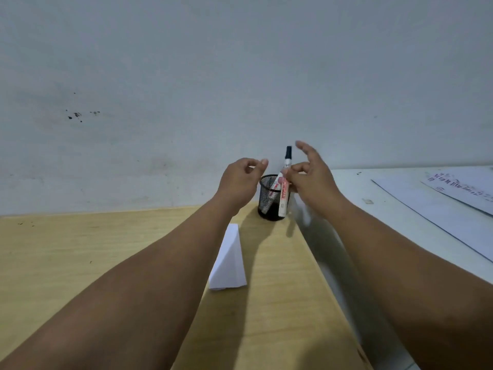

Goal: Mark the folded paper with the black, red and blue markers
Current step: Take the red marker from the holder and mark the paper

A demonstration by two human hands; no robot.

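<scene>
Paper: the folded paper (229, 260) lay flat on the wooden surface (80, 249), between the two forearms.
Left hand: the left hand (240, 182) hovered beside the cup (269, 198), fingers curled, grip holding nothing.
Right hand: the right hand (310, 180) pinched a black-capped marker (285, 188), upright just in front of the cup.
Far right: printed sheets (453, 198) lay on a white top.

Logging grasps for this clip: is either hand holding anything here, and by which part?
The right hand pinches the black-capped marker around mid-barrel, below the cap, over the mesh cup. The left hand holds nothing.
</scene>
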